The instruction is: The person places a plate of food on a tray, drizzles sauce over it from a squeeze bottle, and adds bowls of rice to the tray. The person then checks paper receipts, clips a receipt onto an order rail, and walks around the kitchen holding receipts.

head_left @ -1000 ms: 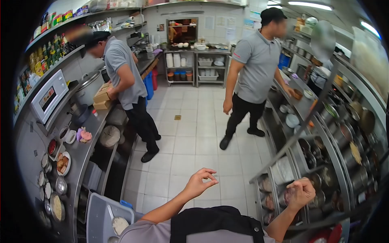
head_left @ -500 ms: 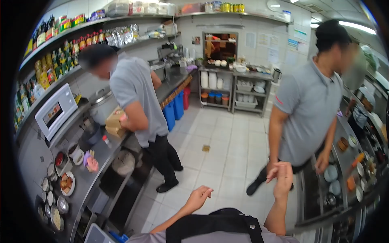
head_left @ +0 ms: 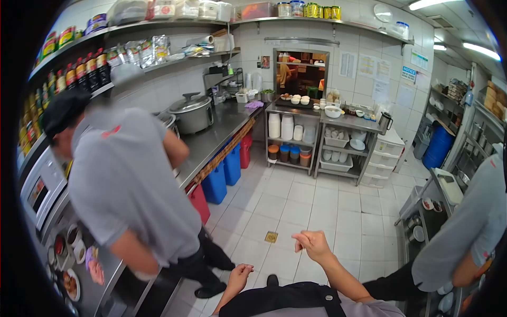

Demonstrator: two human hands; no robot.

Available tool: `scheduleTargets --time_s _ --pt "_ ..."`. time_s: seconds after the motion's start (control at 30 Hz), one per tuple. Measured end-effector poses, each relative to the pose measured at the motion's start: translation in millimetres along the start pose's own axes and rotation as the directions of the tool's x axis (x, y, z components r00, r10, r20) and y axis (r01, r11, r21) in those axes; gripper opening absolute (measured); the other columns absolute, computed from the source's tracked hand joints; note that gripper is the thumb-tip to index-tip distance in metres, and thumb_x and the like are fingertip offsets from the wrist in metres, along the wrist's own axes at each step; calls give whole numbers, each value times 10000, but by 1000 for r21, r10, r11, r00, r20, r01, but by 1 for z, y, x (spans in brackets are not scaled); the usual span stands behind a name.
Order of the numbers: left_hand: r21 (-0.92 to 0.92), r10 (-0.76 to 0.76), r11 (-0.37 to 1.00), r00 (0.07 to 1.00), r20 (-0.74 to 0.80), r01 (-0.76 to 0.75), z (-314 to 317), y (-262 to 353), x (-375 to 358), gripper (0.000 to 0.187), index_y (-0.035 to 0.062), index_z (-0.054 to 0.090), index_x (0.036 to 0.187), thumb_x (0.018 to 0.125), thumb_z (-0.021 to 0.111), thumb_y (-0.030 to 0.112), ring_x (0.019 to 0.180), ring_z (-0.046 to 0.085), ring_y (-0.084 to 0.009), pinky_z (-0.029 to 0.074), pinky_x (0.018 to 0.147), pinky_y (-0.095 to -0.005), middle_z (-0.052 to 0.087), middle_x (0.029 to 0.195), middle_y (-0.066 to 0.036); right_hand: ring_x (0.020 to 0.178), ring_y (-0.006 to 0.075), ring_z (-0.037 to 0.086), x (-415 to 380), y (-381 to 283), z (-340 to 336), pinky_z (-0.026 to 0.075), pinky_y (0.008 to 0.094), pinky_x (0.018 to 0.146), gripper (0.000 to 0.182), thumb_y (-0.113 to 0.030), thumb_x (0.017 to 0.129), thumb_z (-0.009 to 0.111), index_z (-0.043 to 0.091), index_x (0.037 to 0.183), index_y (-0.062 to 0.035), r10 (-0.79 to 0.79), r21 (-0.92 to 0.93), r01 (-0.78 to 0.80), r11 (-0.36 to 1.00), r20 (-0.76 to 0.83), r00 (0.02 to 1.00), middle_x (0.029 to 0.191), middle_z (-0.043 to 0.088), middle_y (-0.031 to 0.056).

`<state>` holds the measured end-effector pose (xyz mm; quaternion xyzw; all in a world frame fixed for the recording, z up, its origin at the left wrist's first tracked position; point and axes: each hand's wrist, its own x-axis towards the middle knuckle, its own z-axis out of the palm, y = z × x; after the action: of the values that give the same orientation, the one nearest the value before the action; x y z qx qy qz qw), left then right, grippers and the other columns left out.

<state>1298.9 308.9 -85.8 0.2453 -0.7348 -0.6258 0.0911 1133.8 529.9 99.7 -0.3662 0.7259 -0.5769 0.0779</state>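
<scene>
My left hand hangs low in front of my body, over the floor tiles. Its fingers are curled together, and what they hold, if anything, is too small to tell. Higher and to the right is my right hand, bent at the wrist, its fingers curled in with the tips pointing left. Nothing can be made out in it. Neither hand touches a surface. A floor drain shows between and beyond the hands.
A person in a grey shirt bends over the left counter. Another person stands at the right edge by a metal shelf. Ahead are a wheel-less steel rack, a second rack and white drawers. Bins stand under the counter.
The view has moved forward into the room. Both co-workers now appear nearer and further to the sides. My right hand has dropped and its upright fingers have curled.
</scene>
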Motion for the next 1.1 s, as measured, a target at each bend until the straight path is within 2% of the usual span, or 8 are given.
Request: scheduleTargets --time_s 0.17,0.23,0.37,0.43,0.63,0.7,0.9,1.1 --pt "148 242 958 969 52 -247 9 91 199 298 2 661 907 933 558 281 841 626 -196 475 759 -304 671 880 -103 469 116 566 83 83 -48 455 253 469 356 -201 917 611 666 643 19 155 -35 -161 986 -133 979 513 595 64" --pt "205 365 904 927 90 -376 17 147 262 278 6 657 923 935 558 265 850 623 -200 469 753 -307 671 907 -91 467 153 567 110 120 -71 462 269 476 539 -309 957 546 583 528 16 307 91 -294 952 -212 928 498 580 101" --pt "86 491 852 845 210 -516 57 199 379 257 10 659 934 942 551 243 859 621 -174 464 754 -293 679 939 -74 478 212 576 180 176 -105 464 299 490 680 -404 1010 380 428 426 -58 322 287 -249 925 -245 914 494 563 151" --pt "112 466 856 847 257 -505 77 205 425 267 16 660 945 941 557 262 854 616 -195 469 744 -300 663 955 -88 484 229 575 227 202 -121 479 318 510 715 -481 1015 274 435 459 -63 384 337 -293 895 -246 890 508 563 156" --pt "178 218 946 938 270 -271 115 174 548 281 24 679 965 938 576 283 865 619 -174 469 762 -277 673 911 -89 603 169 609 423 268 -173 500 288 612 468 -332 993 453 615 731 20 289 319 -245 915 -97 952 654 631 105" --pt "-58 58 997 980 189 -48 116 174 592 271 13 685 975 935 581 260 898 626 -150 463 809 -260 691 918 -83 626 154 605 494 292 -186 500 278 625 395 -291 991 469 623 811 25 279 379 -258 889 -2 960 686 637 95" --pt "-41 87 995 985 -147 -95 75 192 727 273 -17 677 979 923 597 238 894 637 -154 470 813 -262 699 925 -82 733 147 646 692 313 -180 522 273 688 279 -229 992 487 651 1047 -9 100 117 -147 982 338 936 797 683 77" --pt "-181 22 981 968 -248 -69 45 199 869 289 -17 671 967 934 586 257 875 635 -135 471 759 -263 696 905 -78 771 161 668 849 348 -148 523 268 711 199 -185 913 623 684 1042 -46 -152 53 142 988 404 902 874 710 72"
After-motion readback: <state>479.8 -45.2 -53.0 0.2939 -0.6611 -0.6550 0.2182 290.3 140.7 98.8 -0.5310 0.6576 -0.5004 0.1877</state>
